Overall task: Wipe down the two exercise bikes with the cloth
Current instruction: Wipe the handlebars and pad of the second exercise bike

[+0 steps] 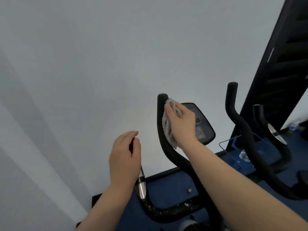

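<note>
Our right hand [180, 121] presses the bunched grey cloth [168, 125] around the bike's upright handlebar [162, 130], near its tip. We judge the cloth soft, light and easily wadded in the palm. Our left hand [125, 157] curls round the lower grip [140, 182]. The console [202, 125] behind the right hand is too blurred to read.

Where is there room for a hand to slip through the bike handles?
Open gap between the left hand on the short grip and the tall black foam handlebar. Crowded where the right hand presses the grey cloth beside the black console.
</note>
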Available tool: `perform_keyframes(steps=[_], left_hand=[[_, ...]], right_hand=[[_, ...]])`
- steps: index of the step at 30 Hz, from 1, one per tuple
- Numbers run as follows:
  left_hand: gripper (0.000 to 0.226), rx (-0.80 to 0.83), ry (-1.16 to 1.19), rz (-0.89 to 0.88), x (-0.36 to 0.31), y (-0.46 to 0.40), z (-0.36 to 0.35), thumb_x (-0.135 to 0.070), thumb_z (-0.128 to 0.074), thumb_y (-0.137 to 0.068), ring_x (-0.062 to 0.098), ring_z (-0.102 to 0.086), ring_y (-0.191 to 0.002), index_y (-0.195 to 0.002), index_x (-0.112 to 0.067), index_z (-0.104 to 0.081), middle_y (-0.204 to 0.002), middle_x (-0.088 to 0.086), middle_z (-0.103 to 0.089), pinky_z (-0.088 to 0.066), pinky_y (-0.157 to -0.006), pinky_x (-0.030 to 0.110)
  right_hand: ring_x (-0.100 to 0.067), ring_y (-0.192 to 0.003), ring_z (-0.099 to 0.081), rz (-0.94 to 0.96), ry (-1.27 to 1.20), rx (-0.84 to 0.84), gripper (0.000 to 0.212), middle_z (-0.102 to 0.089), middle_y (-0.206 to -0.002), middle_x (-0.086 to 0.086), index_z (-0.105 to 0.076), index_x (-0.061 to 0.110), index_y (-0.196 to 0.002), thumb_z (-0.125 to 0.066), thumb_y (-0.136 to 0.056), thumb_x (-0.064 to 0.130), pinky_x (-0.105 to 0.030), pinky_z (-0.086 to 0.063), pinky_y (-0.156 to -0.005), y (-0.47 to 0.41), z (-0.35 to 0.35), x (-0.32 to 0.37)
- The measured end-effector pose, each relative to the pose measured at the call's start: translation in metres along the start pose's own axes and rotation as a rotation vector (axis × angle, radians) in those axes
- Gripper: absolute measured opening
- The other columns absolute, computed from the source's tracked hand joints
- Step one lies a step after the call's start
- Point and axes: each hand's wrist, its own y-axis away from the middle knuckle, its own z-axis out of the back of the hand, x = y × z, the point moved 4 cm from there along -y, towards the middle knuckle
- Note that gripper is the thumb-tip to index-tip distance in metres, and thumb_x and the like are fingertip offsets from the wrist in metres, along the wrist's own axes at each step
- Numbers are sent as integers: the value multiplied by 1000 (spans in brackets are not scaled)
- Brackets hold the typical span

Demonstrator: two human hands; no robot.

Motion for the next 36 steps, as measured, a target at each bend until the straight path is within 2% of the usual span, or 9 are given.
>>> perform_keyframes(steps=[8,15,18,21,24,27,29,32,36], left_hand=[[31,-11,-30,-8,0,1,-5,-15,-44,-96,5,-50,-118,-121,-17,-64,-123,-8,-61,-32,-98,15],[31,9,-23,5,-4,-3,-5,-17,-44,-95,10,-54,-115,-117,-16,-65,-119,-5,-64,-41,-100,27],[30,17,8,27,-5,-2,-4,-18,-44,-95,11,-53,-115,-117,-17,-65,-120,-6,-63,-42,-102,31],[30,13,10,25,-5,-2,-4,-17,-45,-95,11,-53,-115,-117,-17,-65,-120,-5,-63,-42,-101,30],[30,9,9,20,-5,-2,-5,-16,-45,-94,12,-54,-115,-116,-17,-65,-119,-4,-63,-42,-101,32],[29,2,10,11,-3,-2,-5,-17,-46,-94,12,-54,-114,-115,-17,-66,-118,-4,-64,-42,-100,32],[29,-12,17,20,-2,-2,-6,-17,-46,-94,12,-55,-113,-115,-18,-66,-117,-5,-64,-43,-100,31],[29,-16,23,21,-3,-2,-7,-17,-46,-94,11,-55,-114,-114,-17,-66,-117,-5,-64,-42,-100,31],[29,-15,27,14,-1,-2,-6,-17,-46,-94,10,-54,-114,-114,-19,-67,-117,-6,-64,-41,-99,26]], right_hand=[[-13,-87,-69,14,82,-77,16,-73,-88,3,-75,20,-97,-72,-81,22,-35,-55,-85,3,9,-11],[-17,-73,-71,-61,246,88,8,-74,-74,1,-77,22,-84,-70,-82,19,-36,-59,-70,22,25,-31],[-16,-56,-56,-90,382,189,23,-60,-58,-4,-69,4,-71,-60,-85,19,-29,-46,-59,33,40,-42],[-18,-56,-45,-82,428,260,27,-55,-59,-19,-64,-7,-81,-58,-86,18,-31,-39,-57,47,54,-45],[-22,-65,-60,-48,458,364,19,-68,-80,-25,-71,3,-88,-62,-88,20,-41,-53,-66,49,61,-37],[-4,-68,-60,-19,492,469,21,-70,-70,1,-72,17,-85,-63,-87,37,-31,-52,-67,52,66,-31],[-6,-78,-67,-23,508,502,18,-74,-80,7,-73,28,-94,-69,-81,39,-28,-56,-75,54,67,-29],[-19,-85,-67,23,563,470,14,-75,-87,-3,-74,21,-96,-71,-83,24,-40,-54,-83,51,68,-26],[-15,-99,-64,55,666,496,21,-72,-102,3,-73,19,-105,-70,-84,16,-33,-48,-93,57,80,-25]])
